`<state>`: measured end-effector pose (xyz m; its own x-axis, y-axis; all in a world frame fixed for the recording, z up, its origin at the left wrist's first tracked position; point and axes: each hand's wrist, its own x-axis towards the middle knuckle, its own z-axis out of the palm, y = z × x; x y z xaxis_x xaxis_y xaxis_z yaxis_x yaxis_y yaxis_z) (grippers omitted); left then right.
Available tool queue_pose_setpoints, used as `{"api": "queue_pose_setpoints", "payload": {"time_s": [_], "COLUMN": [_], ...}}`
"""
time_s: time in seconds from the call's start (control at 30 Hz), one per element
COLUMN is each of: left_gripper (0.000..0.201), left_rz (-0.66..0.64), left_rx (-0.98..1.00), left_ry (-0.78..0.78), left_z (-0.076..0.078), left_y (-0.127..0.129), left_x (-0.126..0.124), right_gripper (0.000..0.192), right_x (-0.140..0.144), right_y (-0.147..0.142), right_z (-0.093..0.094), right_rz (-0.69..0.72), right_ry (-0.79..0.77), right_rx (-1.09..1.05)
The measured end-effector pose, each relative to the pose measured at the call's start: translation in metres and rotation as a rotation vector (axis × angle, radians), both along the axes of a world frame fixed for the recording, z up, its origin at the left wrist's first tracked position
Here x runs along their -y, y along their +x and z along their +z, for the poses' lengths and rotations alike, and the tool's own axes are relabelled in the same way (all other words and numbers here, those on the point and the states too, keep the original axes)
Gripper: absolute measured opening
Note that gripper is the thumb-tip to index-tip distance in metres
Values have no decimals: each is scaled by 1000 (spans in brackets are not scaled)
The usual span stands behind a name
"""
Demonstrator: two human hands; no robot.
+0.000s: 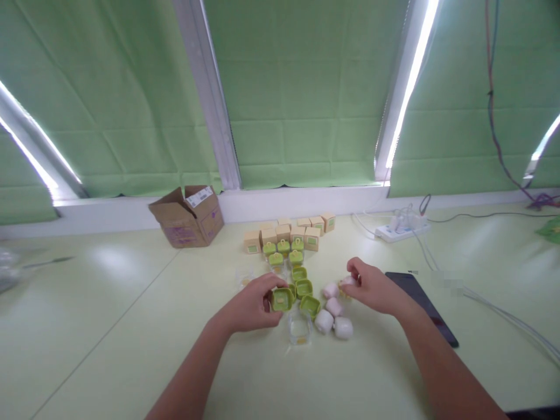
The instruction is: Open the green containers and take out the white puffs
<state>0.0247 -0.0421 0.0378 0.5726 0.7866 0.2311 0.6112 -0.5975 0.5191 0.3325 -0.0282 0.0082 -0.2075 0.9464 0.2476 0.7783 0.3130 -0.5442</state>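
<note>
My left hand point(256, 304) is closed on a small green square lid point(282, 300), its hollow side facing me. Several similar green lids point(310, 307) lie just beyond and beside it. Close to that hand stands a clear plastic box point(300, 339). On the right, my right hand point(371, 287) pinches a small whitish rounded piece point(349, 281) between thumb and fingers; its exact kind is hard to make out. Several white and pale pink rounded pieces point(334, 307) sit next to it on the table. Farther back are clear boxes topped with green handled lids point(276, 259).
Small tan cartons point(252, 241) stand in rows behind the lidded boxes. An open cardboard box point(192, 221) is at the back left. A dark tablet point(422, 306) lies by my right forearm. A white power strip point(401, 230) with cables sits at the back right.
</note>
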Motion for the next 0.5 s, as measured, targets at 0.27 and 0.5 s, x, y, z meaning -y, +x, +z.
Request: {"api": "queue_pose_setpoints", "payload": {"time_s": [0.27,0.5], "left_gripper": [41,43], "left_rz": [-38,-23], "left_rx": [-5,-67], "left_ry": [15,-1], "left_z": [4,2], "left_y": [-1,-7], "left_x": [2,-2], "right_gripper": [17,25], "right_x": [5,3], "right_y": [13,12], "right_z": [0,-2], "right_rz": [174,211], "right_ry": [-295,-377], "right_rx": [151,186]}}
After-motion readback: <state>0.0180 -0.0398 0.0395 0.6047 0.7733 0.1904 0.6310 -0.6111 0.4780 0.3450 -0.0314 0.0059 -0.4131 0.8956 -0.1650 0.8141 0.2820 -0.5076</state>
